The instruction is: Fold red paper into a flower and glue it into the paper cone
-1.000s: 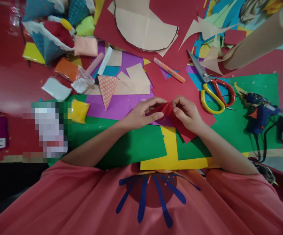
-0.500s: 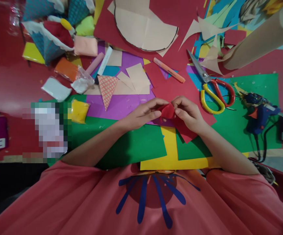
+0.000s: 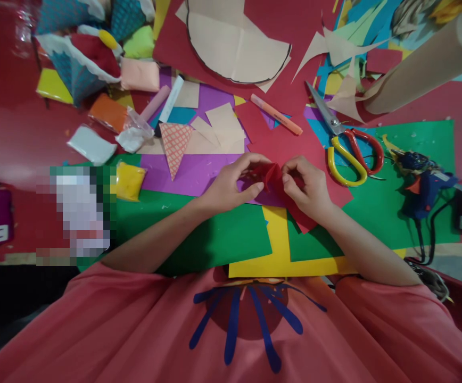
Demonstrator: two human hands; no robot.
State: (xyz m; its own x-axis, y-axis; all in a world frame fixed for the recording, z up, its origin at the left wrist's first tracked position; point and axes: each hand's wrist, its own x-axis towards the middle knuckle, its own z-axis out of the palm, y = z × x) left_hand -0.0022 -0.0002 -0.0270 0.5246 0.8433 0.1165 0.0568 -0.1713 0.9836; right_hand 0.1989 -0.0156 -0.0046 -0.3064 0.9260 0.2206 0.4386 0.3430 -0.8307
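A small folded piece of red paper [image 3: 271, 175] is between my two hands, above the purple and red sheets. My left hand [image 3: 231, 183] curls round its left side, thumb and forefinger apart at the front; its other fingers are partly hidden behind. My right hand [image 3: 308, 186] is closed in a pinch at the piece's right edge. Under my right hand lies a larger red paper sheet [image 3: 305, 221]. Left of my hands, a cream paper triangle with a red lattice pattern [image 3: 175, 146] lies on purple paper [image 3: 211, 178].
Scissors with yellow and red handles [image 3: 337, 127] and a blue glue gun [image 3: 428, 191] lie to the right. An orange marker [image 3: 277, 114] is ahead. Patterned cones [image 3: 79, 64] and clay packets [image 3: 129, 181] sit left. A cardboard tube [image 3: 418, 64] stands at upper right.
The red piece has turned and now shows its folds more edge-on. My left thumb and forefinger have spread wider, and my right fingers have curled in more. Everything else stays put.
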